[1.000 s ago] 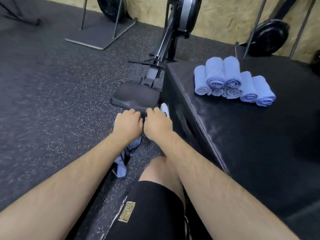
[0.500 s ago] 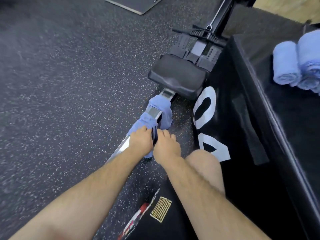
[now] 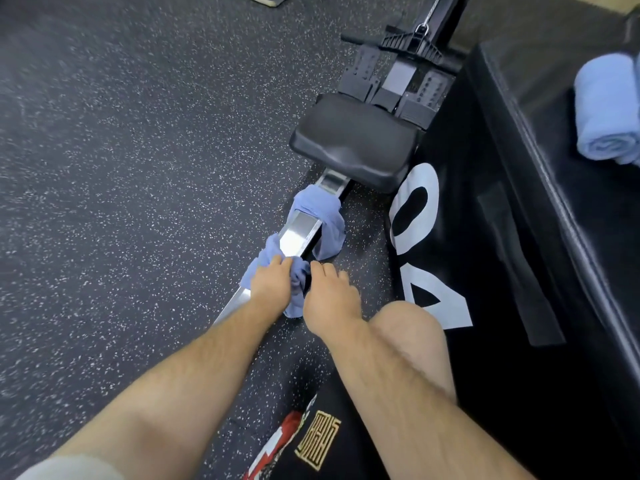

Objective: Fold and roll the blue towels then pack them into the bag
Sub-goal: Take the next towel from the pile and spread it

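Blue towel [image 3: 320, 216] draped across metal rail [image 3: 299, 233], near end bunched in left hand [image 3: 270, 287] grasp; right hand [image 3: 329, 299] just beside, against cloth, grip unclear. Rolled towel [image 3: 606, 109] atop black box [image 3: 519, 202].

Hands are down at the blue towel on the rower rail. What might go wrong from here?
1. The blue towel crosses the metal rail twice, close to the seat; pulling the end gripped by the left hand may snag it there.
2. Its loose side hangs to the speckled floor, so it could pick up grit before folding.
3. Whether the right hand holds any cloth is unclear; a one-handed tug may drag unevenly.
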